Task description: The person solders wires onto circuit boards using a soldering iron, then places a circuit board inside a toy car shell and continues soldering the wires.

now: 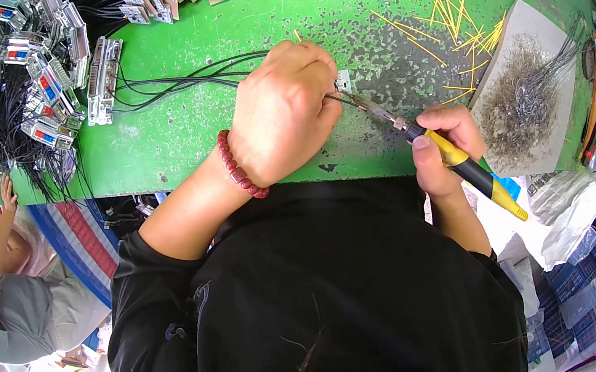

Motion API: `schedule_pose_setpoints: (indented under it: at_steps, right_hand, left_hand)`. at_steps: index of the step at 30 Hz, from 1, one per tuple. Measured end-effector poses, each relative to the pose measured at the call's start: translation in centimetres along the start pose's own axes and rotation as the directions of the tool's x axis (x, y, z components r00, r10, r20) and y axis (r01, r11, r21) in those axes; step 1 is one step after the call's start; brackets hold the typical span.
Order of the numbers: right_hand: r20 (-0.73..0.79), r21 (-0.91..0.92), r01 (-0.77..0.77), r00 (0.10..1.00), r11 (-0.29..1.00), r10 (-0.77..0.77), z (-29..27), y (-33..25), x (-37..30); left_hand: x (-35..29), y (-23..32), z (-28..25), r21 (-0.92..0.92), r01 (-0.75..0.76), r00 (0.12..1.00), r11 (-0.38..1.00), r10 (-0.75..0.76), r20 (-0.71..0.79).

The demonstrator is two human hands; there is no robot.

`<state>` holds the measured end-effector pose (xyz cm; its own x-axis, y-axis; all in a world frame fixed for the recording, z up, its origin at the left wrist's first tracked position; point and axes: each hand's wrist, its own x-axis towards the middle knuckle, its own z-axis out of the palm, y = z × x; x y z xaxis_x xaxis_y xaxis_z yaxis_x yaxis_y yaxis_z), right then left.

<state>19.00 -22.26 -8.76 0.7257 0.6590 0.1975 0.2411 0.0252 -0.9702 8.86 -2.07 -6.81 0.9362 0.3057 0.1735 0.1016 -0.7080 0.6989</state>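
Note:
My left hand, with a red bead bracelet at its wrist, is closed over the bench, its fingers pinched around the ends of thin black wires. These wires run left to a silvery metal connector bracket. A small pale part with holes shows just beyond my left fingertips. My right hand grips a yellow-and-black soldering iron. Its metal tip points left and meets the wires beside my left thumb. The exact contact spot is partly hidden by my fingers.
Many brackets with black wires are heaped at the left of the green bench. Thin yellow strips lie at the far right, beside a pale board bearing grey debris. Another person sits at the left.

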Motion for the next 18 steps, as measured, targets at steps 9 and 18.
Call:
schedule_pose_setpoints:
  at_steps: [9, 18]
  right_hand:
    - [-0.082, 0.169, -0.059, 0.994, 0.984, 0.074, -0.4, 0.4, -1.2]
    - [-0.089, 0.148, -0.075, 0.992, 0.986, 0.089, -0.3, 0.3, -0.9]
  left_hand:
    - [0.0, 0.0, 0.0, 0.008, -0.002, 1.000, 1.000, 0.002, 0.001]
    - [0.0, -0.1, -0.1, 0.013, 0.001, 1.000, 1.000, -0.001, 0.024]
